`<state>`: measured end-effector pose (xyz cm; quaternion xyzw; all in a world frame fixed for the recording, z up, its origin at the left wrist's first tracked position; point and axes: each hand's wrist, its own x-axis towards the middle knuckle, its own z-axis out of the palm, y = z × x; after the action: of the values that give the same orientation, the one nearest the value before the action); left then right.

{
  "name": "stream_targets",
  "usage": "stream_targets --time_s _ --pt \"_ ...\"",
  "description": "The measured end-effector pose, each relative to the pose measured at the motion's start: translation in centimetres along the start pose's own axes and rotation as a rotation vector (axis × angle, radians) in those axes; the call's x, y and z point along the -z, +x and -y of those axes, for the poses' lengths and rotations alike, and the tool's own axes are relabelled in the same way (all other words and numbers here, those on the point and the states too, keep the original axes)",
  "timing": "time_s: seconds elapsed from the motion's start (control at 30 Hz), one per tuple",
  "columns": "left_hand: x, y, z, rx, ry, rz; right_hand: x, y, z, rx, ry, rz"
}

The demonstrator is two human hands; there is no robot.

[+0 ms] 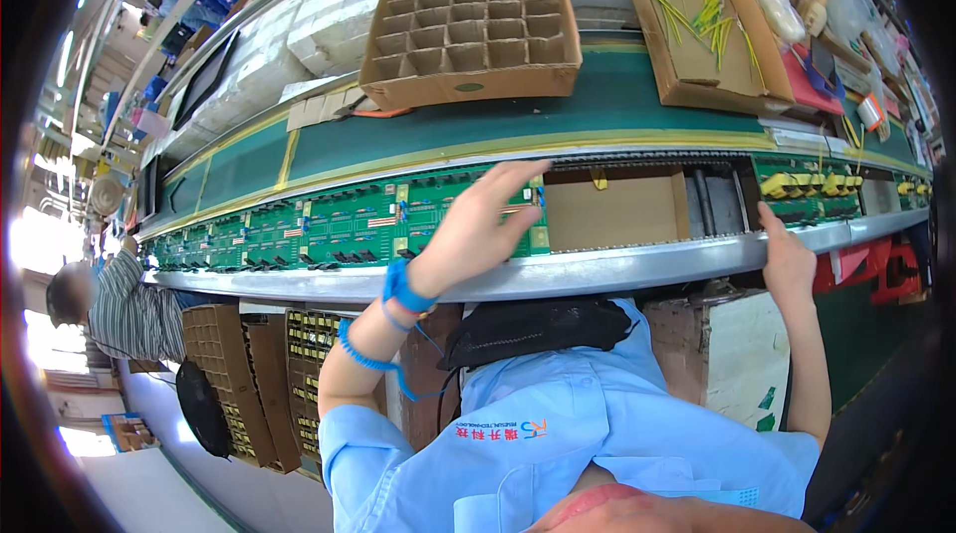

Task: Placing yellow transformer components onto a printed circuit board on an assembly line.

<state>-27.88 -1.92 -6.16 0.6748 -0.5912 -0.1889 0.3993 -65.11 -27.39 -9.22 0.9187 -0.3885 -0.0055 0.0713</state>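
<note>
My left hand (480,230) lies over the right end of a row of green circuit boards (339,216), with fingers stretched and thumb apart. A blue coiled wrist strap (370,354) circles that wrist. My right hand (790,259) rests at the near metal rail (617,260). Its index finger extends to the dark edge beside a green board with yellow components (809,183); its other fingers are partly hidden. Between my hands is a gap in the track, through which a cardboard box (617,213) shows below. A small yellow part (598,178) sits at the gap's far edge.
Across the green belt (478,125) stands a divided cardboard box (473,80). Another cardboard box (719,95) holds yellow-green wires (712,20). A solder spool (872,113) is at the far right. At the left a person in a striped shirt (134,309) stands by the line.
</note>
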Motion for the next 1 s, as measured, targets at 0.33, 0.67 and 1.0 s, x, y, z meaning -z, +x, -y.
stream_targets --time_s 0.33,0.67,1.0 --pt "5.4 -7.9 3.8 0.069 0.696 -0.206 -4.0 2.0 -12.5 -0.306 0.021 -0.010" --pt "2.1 -7.0 3.2 0.031 0.696 -0.048 3.4 10.4 0.1 0.140 0.321 -0.463" --pt "1.0 2.0 -0.5 -0.350 0.804 0.054 9.5 36.0 14.8 0.472 0.061 -0.553"
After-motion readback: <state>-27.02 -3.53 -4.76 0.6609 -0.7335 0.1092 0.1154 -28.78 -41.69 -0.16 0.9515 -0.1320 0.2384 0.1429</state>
